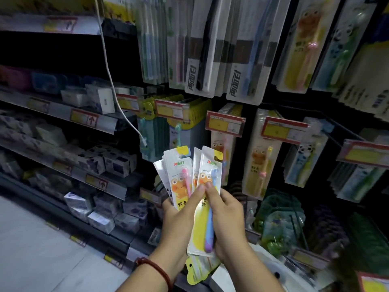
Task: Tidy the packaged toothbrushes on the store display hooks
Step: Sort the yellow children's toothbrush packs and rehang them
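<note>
Both hands hold a fanned bunch of children's toothbrush packs in front of the display hooks. My left hand grips the left packs, whose front one shows a pink toothbrush pack with an orange frog. My right hand pinches the blue toothbrush pack, its thumb meeting the left thumb on the frog print. More packs show below the wrists, upside down. Matching frog packs hang on a hook just right of the hands.
Hooks carry adult toothbrush packs above and panda packs to the right, each row fronted by red and yellow price tags. Shelves of boxed goods run along the left. A white cable dangles there. Green packs hang lower right.
</note>
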Demonstrator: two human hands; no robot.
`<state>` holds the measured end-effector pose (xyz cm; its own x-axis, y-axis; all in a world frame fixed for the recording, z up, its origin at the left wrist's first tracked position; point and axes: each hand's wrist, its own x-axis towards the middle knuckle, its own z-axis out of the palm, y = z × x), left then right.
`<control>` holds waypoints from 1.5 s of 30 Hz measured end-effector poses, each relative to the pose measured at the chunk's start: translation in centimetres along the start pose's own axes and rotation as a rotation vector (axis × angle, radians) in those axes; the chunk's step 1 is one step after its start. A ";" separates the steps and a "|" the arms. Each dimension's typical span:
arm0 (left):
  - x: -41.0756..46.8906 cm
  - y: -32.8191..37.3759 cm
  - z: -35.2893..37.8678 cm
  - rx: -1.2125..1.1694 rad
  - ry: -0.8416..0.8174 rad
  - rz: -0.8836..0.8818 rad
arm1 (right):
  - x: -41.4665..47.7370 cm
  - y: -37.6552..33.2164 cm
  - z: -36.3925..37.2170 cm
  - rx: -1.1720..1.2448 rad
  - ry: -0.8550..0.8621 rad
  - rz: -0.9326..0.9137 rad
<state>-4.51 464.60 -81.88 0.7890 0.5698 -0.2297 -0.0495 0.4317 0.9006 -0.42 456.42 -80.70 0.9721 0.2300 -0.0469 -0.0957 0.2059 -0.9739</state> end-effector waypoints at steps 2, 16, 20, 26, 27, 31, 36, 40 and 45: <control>0.0 0.1 -0.2 -0.043 -0.073 -0.019 | -0.1 -0.2 -0.1 0.025 0.030 -0.003; -1.1 1.8 -0.7 -0.108 -0.249 -0.057 | -0.3 -2.2 -3.0 0.176 -0.118 0.115; -0.6 1.4 -0.4 -0.040 -0.172 -0.054 | -0.5 -3.4 -4.6 0.102 -0.095 0.005; -0.9 2.3 0.2 0.075 -0.203 0.071 | 1.5 -6.8 -6.3 -0.088 0.144 -0.191; -0.9 2.5 0.4 0.083 -0.217 0.089 | 2.1 -7.5 -6.4 -0.081 0.176 -0.184; -0.6 3.2 0.7 0.095 -0.292 0.102 | 3.5 -8.4 -7.1 -0.009 0.270 -0.214; -0.1 3.8 1.2 0.147 -0.336 0.088 | 3.9 -8.0 -7.5 -0.014 0.360 -0.253; 0.2 3.6 1.6 0.162 -0.300 0.080 | 4.2 -7.7 -7.1 -0.110 0.379 -0.280; 0.7 3.0 1.8 0.132 -0.290 0.038 | 4.2 -7.1 -7.8 -0.198 0.360 -0.202</control>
<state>-3.03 465.09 -78.68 0.9308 0.3524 -0.0969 -0.0179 0.3088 0.9509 6.02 448.55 -75.73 0.9830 -0.1488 0.1079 0.1120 0.0192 -0.9935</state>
